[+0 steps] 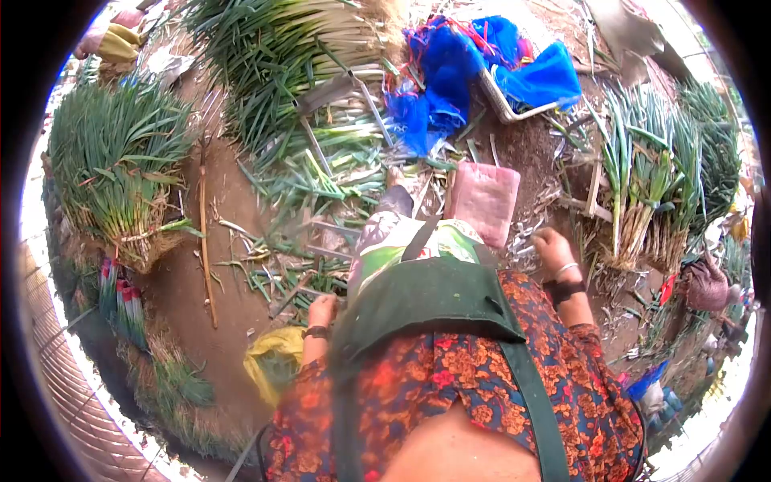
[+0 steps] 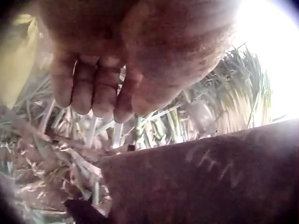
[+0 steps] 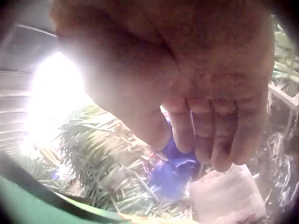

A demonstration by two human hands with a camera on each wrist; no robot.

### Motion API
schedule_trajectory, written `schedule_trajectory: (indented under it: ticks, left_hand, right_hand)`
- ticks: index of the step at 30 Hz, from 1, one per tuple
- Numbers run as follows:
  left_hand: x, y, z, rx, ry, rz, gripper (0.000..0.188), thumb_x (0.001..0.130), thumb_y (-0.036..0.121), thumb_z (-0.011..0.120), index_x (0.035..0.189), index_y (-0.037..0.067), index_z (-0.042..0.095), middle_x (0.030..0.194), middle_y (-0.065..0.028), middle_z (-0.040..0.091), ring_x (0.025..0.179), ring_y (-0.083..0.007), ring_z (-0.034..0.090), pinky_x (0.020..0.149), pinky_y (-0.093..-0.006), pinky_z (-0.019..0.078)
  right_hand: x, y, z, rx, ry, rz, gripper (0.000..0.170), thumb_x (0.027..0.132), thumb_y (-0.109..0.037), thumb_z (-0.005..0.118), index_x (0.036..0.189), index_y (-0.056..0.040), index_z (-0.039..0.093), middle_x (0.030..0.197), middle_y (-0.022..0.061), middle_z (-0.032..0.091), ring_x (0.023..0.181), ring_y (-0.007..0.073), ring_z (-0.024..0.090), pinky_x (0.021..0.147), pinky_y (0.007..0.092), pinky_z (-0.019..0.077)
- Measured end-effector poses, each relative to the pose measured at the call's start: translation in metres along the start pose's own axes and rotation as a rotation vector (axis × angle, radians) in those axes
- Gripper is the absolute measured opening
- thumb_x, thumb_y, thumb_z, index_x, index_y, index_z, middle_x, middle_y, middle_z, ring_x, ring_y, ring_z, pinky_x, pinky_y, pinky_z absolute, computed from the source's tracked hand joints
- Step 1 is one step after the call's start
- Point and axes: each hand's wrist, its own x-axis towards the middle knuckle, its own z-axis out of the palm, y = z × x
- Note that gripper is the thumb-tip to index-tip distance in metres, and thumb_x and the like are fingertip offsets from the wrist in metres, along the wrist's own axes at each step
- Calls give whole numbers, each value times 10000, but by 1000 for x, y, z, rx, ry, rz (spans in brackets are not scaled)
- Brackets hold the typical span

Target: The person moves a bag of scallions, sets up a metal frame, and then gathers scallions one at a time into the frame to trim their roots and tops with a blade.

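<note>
My left hand (image 1: 323, 309) hangs low beside the apron, near a yellow bag (image 1: 273, 363). In the left wrist view its fingers (image 2: 85, 91) droop loosely over scattered green onion leaves (image 2: 161, 126), holding nothing. On the other side, my right hand (image 1: 554, 251) is beside the hip, close to a pink foam pad (image 1: 486, 201) on the ground. The right wrist view shows its fingers (image 3: 224, 135) bent slightly, with the palm bare. Ahead lies a big heap of green onions (image 1: 281, 64), roots toward the right.
A blue mesh bundle (image 1: 450, 76) lies beyond the pad, by a low metal frame (image 1: 514, 108). More green onion bunches stand at left (image 1: 120, 161) and right (image 1: 650, 177). A thin stick (image 1: 206, 241) lies on the dirt, and a folding frame (image 1: 333, 96) stands among cut leaves.
</note>
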Motion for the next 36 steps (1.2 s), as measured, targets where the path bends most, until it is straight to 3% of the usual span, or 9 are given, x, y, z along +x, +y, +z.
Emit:
schedule_trajectory:
  ticks: [2, 5, 13, 19, 27, 30, 33, 35, 36]
  left_hand:
    - [39, 14, -24, -137, 65, 58, 279, 836, 300, 588, 780, 33, 644, 668, -80, 616, 633, -206, 584, 601, -331, 457]
    - [81, 103, -97, -617, 104, -311, 223, 858, 257, 608, 779, 51, 639, 621, 26, 538, 586, -73, 486, 532, -243, 393]
    - [202, 105, -189, -533, 182, -222, 206, 859, 253, 626, 834, 51, 658, 680, 21, 575, 622, -65, 484, 573, -231, 402]
    - [244, 112, -177, -374, 125, -78, 213, 874, 254, 611, 824, 47, 629, 657, 13, 557, 550, -78, 476, 509, -243, 392]
    - [256, 37, -132, -611, 163, -300, 174, 839, 207, 605, 810, 42, 653, 674, -23, 607, 584, -111, 529, 551, -272, 432]
    - [276, -16, -101, -426, 84, -78, 184, 841, 230, 615, 827, 49, 637, 655, -31, 586, 557, -131, 529, 522, -284, 437]
    - [289, 23, -83, -518, 138, -67, 208, 853, 260, 618, 873, 54, 626, 671, -39, 574, 561, -148, 530, 511, -299, 439]
    - [298, 80, -84, -515, 173, -39, 245, 864, 293, 613, 928, 57, 626, 715, -50, 582, 603, -156, 539, 533, -312, 441]
    - [293, 145, -106, -512, 143, -190, 277, 871, 309, 588, 974, 57, 642, 785, -70, 626, 689, -169, 569, 604, -325, 451]
  right_hand:
    - [15, -26, 9, -25, -86, 28, 291, 837, -270, 625, 991, -27, 673, 973, 157, 682, 933, 261, 651, 845, 339, 490]
    - [38, -81, 20, -15, -220, 48, 314, 844, -267, 628, 1029, -17, 663, 972, 170, 679, 938, 255, 646, 835, 333, 490]
    - [64, -108, 44, 195, -155, 128, 273, 866, -225, 624, 1015, 3, 643, 835, 87, 656, 762, 150, 612, 719, 298, 497]
    - [64, -115, 32, -106, -192, 233, 354, 831, -307, 619, 1012, -4, 658, 975, 231, 662, 973, 360, 627, 834, 393, 482]
    - [141, -111, 14, -368, -201, 119, 363, 831, -313, 621, 1019, -4, 655, 975, 229, 662, 975, 364, 625, 833, 395, 482]
    - [169, -117, -9, -416, -213, 94, 367, 831, -315, 622, 1022, -4, 654, 976, 229, 662, 976, 365, 625, 833, 396, 482]
    - [208, -123, -47, -458, -242, 71, 370, 830, -317, 623, 1025, -4, 653, 976, 228, 662, 977, 366, 624, 833, 396, 481]
    - [237, -126, -76, -451, -244, 54, 372, 830, -318, 623, 1026, -3, 653, 976, 228, 662, 977, 367, 624, 833, 397, 481]
    - [250, -128, -91, -412, -225, 38, 373, 830, -319, 624, 1027, -3, 652, 976, 228, 662, 977, 368, 623, 833, 397, 481]
